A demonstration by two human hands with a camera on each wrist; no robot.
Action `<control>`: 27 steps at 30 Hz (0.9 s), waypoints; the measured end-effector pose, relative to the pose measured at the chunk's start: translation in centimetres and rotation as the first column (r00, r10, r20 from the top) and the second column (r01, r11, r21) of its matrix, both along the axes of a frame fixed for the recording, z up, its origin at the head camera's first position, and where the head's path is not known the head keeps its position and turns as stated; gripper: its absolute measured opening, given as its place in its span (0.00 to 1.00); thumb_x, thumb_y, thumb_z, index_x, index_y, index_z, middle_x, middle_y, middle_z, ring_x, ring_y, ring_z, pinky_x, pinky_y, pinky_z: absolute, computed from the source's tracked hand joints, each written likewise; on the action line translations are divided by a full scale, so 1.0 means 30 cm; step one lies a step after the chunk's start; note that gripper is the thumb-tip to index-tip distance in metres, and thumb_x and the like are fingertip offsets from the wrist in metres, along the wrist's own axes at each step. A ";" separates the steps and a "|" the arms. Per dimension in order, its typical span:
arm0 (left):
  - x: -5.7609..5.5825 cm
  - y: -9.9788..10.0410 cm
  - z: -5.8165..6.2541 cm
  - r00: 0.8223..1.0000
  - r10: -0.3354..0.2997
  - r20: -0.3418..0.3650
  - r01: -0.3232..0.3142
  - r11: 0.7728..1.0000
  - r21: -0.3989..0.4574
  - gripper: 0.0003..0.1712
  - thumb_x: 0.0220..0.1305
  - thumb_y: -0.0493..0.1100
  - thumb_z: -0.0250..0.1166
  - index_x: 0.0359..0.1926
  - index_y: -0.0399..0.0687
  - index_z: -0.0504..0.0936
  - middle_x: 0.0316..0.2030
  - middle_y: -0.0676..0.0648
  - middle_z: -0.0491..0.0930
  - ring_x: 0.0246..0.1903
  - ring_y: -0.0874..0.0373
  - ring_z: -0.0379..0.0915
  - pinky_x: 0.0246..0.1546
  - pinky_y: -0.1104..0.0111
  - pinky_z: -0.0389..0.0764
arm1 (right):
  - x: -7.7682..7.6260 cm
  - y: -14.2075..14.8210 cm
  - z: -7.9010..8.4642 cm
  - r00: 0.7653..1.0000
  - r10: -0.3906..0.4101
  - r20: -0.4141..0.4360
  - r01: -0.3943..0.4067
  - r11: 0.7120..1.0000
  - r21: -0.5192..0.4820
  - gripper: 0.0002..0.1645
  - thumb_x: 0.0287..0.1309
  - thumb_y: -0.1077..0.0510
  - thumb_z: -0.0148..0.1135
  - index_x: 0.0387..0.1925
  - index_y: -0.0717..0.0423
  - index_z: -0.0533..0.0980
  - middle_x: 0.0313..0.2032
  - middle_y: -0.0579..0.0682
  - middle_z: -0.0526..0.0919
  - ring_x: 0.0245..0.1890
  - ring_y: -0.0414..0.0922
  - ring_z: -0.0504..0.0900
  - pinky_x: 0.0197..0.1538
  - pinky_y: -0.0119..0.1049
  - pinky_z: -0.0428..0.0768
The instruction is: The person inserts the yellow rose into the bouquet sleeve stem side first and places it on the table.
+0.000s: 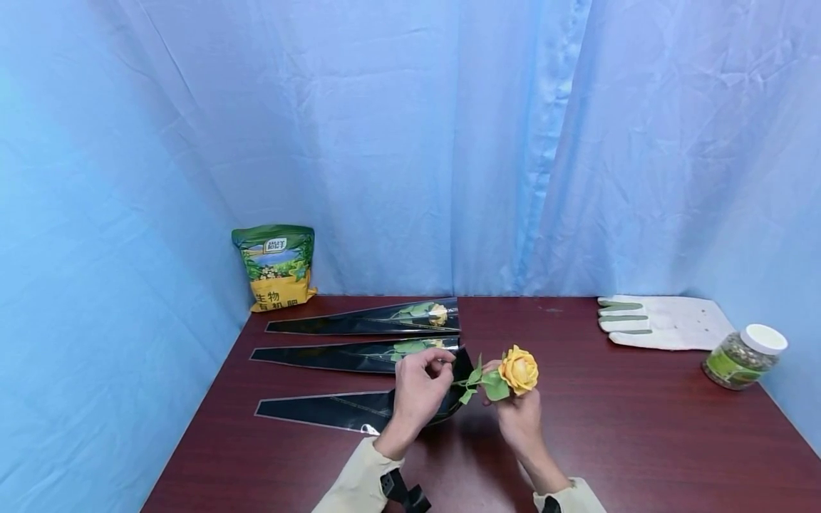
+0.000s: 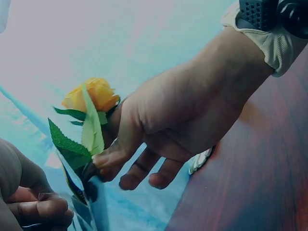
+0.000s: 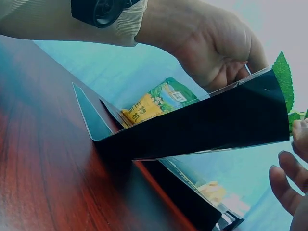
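Note:
My left hand (image 1: pixel 420 388) pinches the open end of a black flower sleeve (image 3: pixel 207 122) with a clear front. The sleeve's narrow end rests on the table toward the left, and its wide end is lifted. In my right hand (image 1: pixel 521 420) is a yellow artificial rose (image 1: pixel 519 370), held just below its bloom between thumb and fingers. Green leaves (image 2: pixel 72 144) stand at the sleeve's mouth, and the lower stem runs into the sleeve, where the dark film hides it. In the right wrist view, my right fingers show only at the right edge.
Behind my hands lie two more black sleeves, a far one (image 1: pixel 346 322) and a nearer one (image 1: pixel 333 355), each with a yellow rose inside. A fertilizer bag (image 1: pixel 276 267) stands at the back left. White gloves (image 1: pixel 667 324) and a white-lidded jar (image 1: pixel 744 356) are at the right.

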State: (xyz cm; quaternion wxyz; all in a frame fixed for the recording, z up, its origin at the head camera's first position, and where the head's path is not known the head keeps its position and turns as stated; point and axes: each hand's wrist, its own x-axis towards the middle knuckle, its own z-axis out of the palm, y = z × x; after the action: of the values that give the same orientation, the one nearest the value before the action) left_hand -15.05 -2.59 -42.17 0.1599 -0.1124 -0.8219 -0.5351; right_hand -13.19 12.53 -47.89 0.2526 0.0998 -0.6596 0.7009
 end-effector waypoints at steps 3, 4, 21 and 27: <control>0.000 0.004 -0.002 1.000 -0.009 -0.011 0.009 1.000 -0.010 0.08 0.53 0.28 0.64 0.31 0.39 0.88 0.16 0.46 0.81 0.18 0.74 0.66 0.27 0.80 0.70 | -0.005 0.000 0.000 0.999 0.041 -0.029 -0.041 0.999 0.023 0.13 0.50 0.84 0.57 0.32 0.69 0.77 0.38 0.36 0.83 0.31 0.29 0.80 0.27 0.27 0.77; 0.001 0.006 -0.002 1.000 -0.012 -0.014 0.012 1.000 -0.011 0.08 0.53 0.28 0.64 0.31 0.39 0.88 0.16 0.46 0.81 0.18 0.74 0.66 0.27 0.80 0.70 | -0.008 -0.001 0.001 0.997 0.062 -0.047 -0.061 0.998 0.021 0.12 0.50 0.84 0.57 0.33 0.70 0.76 0.38 0.36 0.83 0.31 0.29 0.80 0.27 0.27 0.77; -0.004 0.040 0.012 0.998 -0.050 -0.044 0.050 0.999 -0.001 0.08 0.54 0.27 0.63 0.32 0.38 0.88 0.16 0.46 0.81 0.16 0.74 0.64 0.26 0.81 0.68 | -0.005 -0.003 0.039 0.965 0.062 0.256 0.023 0.949 -0.315 0.21 0.62 0.76 0.53 0.37 0.47 0.82 0.30 0.39 0.87 0.26 0.37 0.84 0.28 0.32 0.82; -0.008 0.043 0.003 0.998 -0.040 -0.053 0.040 0.999 -0.006 0.08 0.54 0.28 0.64 0.32 0.38 0.88 0.16 0.46 0.81 0.15 0.75 0.62 0.25 0.80 0.68 | -0.010 -0.001 0.043 0.967 0.040 0.251 0.077 0.895 -0.440 0.23 0.60 0.79 0.50 0.35 0.50 0.81 0.27 0.42 0.86 0.24 0.38 0.83 0.27 0.32 0.81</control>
State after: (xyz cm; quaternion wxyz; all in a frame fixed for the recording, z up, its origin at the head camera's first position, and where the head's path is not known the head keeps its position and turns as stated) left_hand -15.28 -1.29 -42.09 0.1706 -0.1433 -0.8162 -0.5331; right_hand -13.50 12.51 -46.62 0.1890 -0.0572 -0.5091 0.8377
